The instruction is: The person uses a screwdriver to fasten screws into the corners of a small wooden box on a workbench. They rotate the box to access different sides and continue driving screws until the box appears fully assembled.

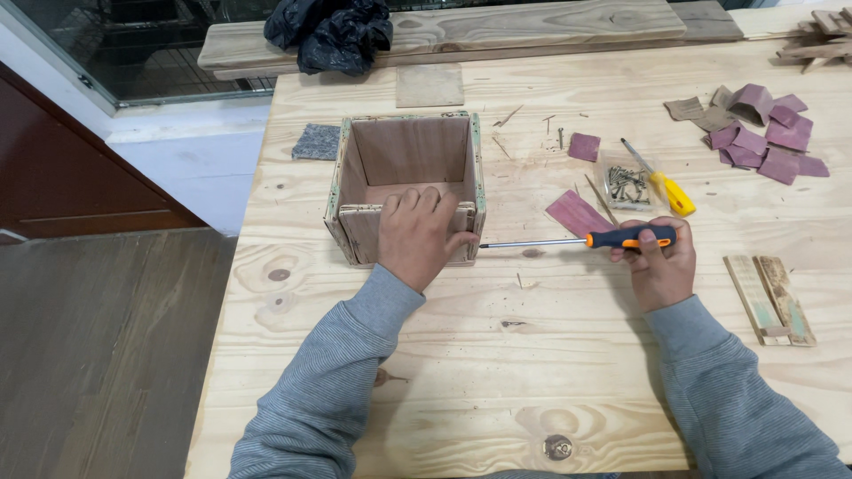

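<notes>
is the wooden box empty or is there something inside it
Empty, as far as shows: the open-topped wooden box reveals bare inner walls and floor. The left hand covers its near wall, hiding the front inside edge.

I see a matt pine table (550, 372), knotty and unvarnished; a rough plywood box (408, 182) (edges seemingly paint-flecked); and a screwdriver (581, 240) with shiny metal shaft and rubbery-looking handle.

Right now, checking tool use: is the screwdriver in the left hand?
No, the right hand grips the screwdriver by its handle, while the left hand rests on the box.
</notes>
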